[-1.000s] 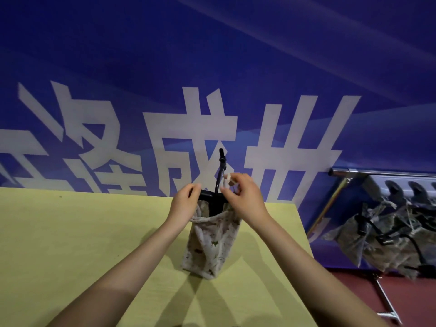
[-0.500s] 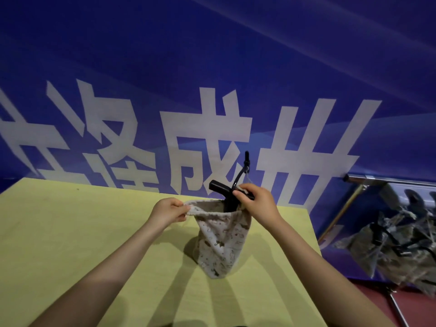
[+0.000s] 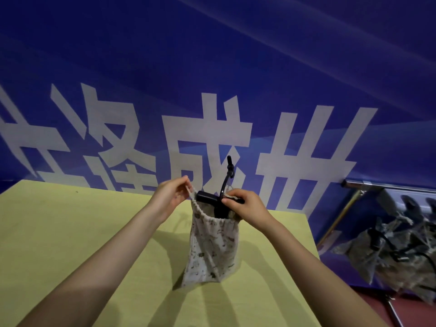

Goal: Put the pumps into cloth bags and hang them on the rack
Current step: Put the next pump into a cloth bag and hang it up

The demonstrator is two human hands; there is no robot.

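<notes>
Plainly, with the left hand [image 3: 170, 198] pinching the cloth bag [image 3: 212, 246] rim at ten o'clock and the right hand [image 3: 245, 205] pinching its drawstring at two, the pump [image 3: 218, 204] half-sunk above the desk [image 3: 70, 244] could snag its crossbar as the mouth cinches.

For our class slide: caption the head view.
Both hands, left hand and right hand, hold a cloth bag open around a black pump.

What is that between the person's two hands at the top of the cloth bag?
In the head view, the black pump sticks out of the cloth bag between the left hand and right hand.
</notes>
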